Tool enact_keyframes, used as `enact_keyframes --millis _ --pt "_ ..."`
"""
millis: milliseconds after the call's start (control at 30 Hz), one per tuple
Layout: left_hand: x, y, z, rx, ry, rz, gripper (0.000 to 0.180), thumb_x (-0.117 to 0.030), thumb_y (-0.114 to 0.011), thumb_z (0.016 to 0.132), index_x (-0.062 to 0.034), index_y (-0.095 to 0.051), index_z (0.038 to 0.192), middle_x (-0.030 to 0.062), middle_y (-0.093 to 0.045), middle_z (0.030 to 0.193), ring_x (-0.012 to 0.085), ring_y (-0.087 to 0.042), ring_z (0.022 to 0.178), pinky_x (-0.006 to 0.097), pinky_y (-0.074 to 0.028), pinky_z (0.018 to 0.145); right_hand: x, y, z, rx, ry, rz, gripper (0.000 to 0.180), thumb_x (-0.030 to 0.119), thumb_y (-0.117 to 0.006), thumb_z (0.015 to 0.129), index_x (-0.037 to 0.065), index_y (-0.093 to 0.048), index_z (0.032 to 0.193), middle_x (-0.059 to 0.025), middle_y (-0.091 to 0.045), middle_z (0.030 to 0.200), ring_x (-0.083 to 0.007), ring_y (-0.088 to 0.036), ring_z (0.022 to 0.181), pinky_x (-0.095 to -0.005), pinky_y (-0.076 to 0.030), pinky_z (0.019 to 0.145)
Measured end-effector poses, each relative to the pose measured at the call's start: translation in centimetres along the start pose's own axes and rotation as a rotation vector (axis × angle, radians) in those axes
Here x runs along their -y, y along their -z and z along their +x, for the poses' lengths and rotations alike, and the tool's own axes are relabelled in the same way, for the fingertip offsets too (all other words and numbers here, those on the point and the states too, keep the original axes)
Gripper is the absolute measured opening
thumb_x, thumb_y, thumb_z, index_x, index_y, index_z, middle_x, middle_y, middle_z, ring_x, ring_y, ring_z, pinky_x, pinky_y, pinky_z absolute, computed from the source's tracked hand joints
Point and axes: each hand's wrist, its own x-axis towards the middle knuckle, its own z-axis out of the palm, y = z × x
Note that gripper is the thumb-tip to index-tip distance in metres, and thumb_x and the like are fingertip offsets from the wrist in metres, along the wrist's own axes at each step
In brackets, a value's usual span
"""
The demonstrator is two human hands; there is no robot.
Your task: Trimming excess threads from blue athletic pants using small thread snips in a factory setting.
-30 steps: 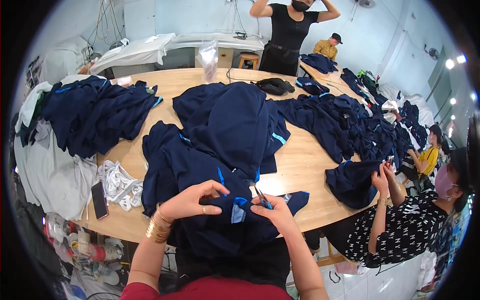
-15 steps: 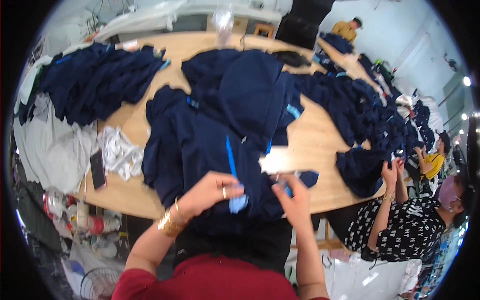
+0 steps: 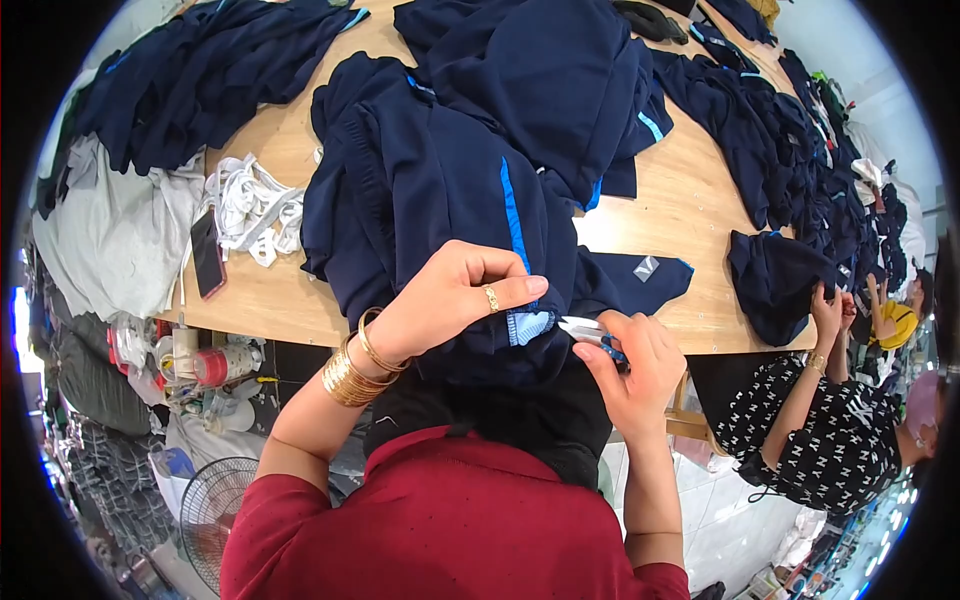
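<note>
A navy garment [image 3: 430,190] with a bright blue stripe [image 3: 512,210] lies in front of me, its near end hanging over the table's front edge. My left hand [image 3: 460,290] pinches the cloth beside the stripe's lower end, thumb and fingers closed. Just below the thumb a pale blue piece of fabric [image 3: 530,326] shows at the garment's edge. My right hand [image 3: 638,365] grips a small pair of thread snips [image 3: 588,332] with pale blades and some blue on them. Their tips point left, close to the pale blue edge; I cannot tell whether they touch it.
Another navy garment [image 3: 540,90] lies beyond on the wooden table [image 3: 690,210], with more piled left and right. A phone [image 3: 207,255] and white bands [image 3: 255,205] lie left. A co-worker in a patterned shirt [image 3: 815,430] handles navy cloth at right. A fan [image 3: 215,510] stands lower left.
The view has tipped down toward my hands. The snips have come up beside the cloth edge, blades toward my left hand. My left hand still pinches the garment.
</note>
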Motion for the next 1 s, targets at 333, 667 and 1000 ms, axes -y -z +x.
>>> enact_keyframes --millis 333,667,1000 --pt "0.1 -0.1 0.2 0.064 -0.019 -0.070 0.028 -0.024 -0.063 0.088 -0.0014 -0.062 0.072 -0.0084 -0.044 0.060 -0.0001 -0.033 0.057 0.019 -0.025 0.049 -0.1 -0.6 1.0 0.038 0.118 -0.050 0.030 0.032 -0.076 0.066 0.010 -0.062 0.082 0.0004 -0.048 0.061 -0.0165 -0.044 0.053 -0.0291 -0.032 0.050" --pt "0.1 -0.1 0.5 0.096 0.019 -0.069 0.023 -0.018 -0.062 0.087 -0.0005 -0.064 0.072 -0.0078 -0.046 0.061 -0.0001 -0.033 0.057 0.019 -0.024 0.050 -0.1 -0.3 1.2 0.067 0.136 -0.037 0.028 0.031 -0.076 0.066 0.010 -0.061 0.080 0.0002 -0.047 0.060 -0.0166 -0.044 0.052 -0.0291 -0.031 0.049" --pt "-0.6 -0.3 0.5 0.111 0.024 -0.069 0.024 -0.018 -0.063 0.087 -0.0009 -0.062 0.070 -0.0081 -0.046 0.059 -0.0004 -0.033 0.055 0.019 -0.023 0.049 -0.3 0.1 1.4 0.064 0.144 -0.029 0.029 0.032 -0.076 0.067 0.010 -0.062 0.080 0.0003 -0.046 0.060 -0.0163 -0.044 0.052 -0.0291 -0.031 0.048"
